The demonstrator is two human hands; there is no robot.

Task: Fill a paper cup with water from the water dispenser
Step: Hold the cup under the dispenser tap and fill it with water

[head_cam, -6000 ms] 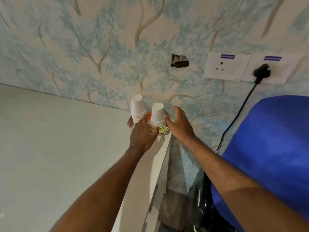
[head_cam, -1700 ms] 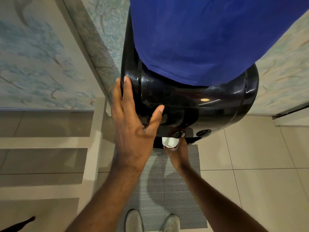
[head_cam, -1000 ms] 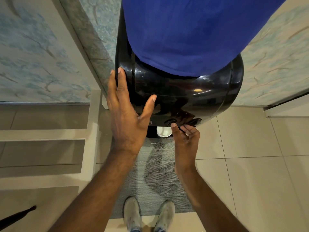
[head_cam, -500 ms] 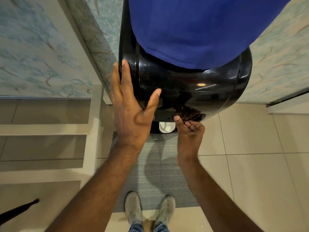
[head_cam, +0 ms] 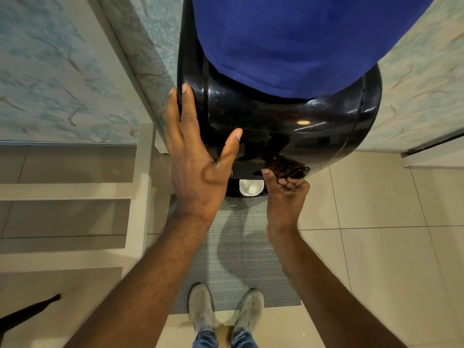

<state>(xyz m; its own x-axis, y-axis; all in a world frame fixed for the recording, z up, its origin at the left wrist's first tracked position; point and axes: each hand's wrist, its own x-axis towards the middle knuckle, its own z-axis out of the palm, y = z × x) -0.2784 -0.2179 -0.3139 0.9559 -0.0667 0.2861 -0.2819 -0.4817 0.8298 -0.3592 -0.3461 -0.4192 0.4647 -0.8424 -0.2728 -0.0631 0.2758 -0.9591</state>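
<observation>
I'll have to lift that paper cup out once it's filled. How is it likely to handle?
The paper cup is small and thin-walled, so a firm squeeze would probably buckle it. It stands free in the black dispenser recess, neither hand on it, so a nudge might tip it. With water inside, expect it to slop easily.

I seem to be in a home or small office corner: tree-patterned wallpaper (head_cam: pixel 57 79) on the far walls, beige floor tiles (head_cam: pixel 381 259), a grey woven mat (head_cam: pixel 241 259), and a black water dispenser (head_cam: pixel 288 126) under its blue bottle (head_cam: pixel 301 38).
</observation>
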